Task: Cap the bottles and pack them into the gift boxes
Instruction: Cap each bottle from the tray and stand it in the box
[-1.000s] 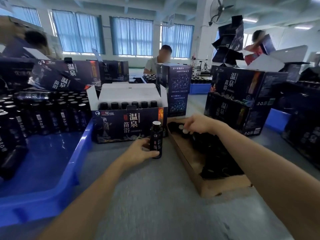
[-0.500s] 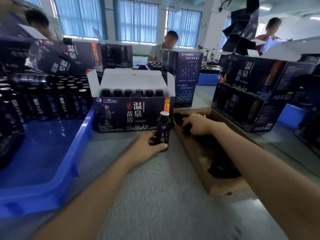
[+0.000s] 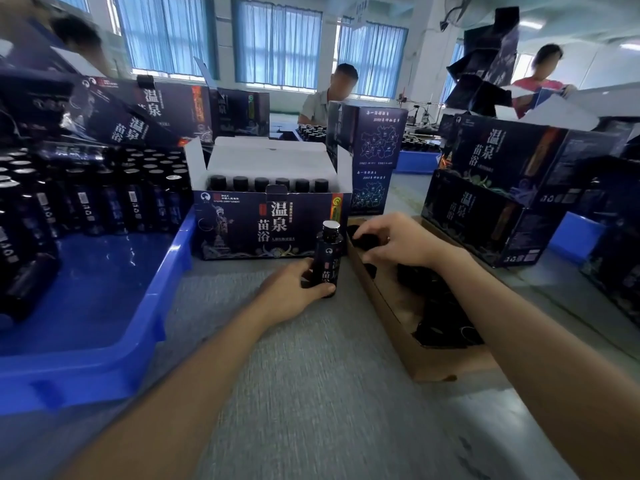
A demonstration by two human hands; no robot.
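Observation:
My left hand (image 3: 291,292) grips a dark uncapped bottle (image 3: 328,252) standing upright on the grey table, its silver-sealed mouth showing. My right hand (image 3: 398,242) is over the far end of a cardboard tray (image 3: 426,362) of black caps (image 3: 443,327), fingers curled around a black cap (image 3: 363,237). Behind the bottle stands an open gift box (image 3: 263,223) with a row of capped bottles (image 3: 270,184) inside.
A blue bin (image 3: 104,306) at left holds several dark bottles (image 3: 86,195). Stacked closed gift boxes (image 3: 502,192) stand to the right, more boxes (image 3: 138,112) at back left. Two people work at far tables.
My right hand has lifted slightly in the cap tray, now with a cap in its fingers. My left hand keeps holding the bottle in place.

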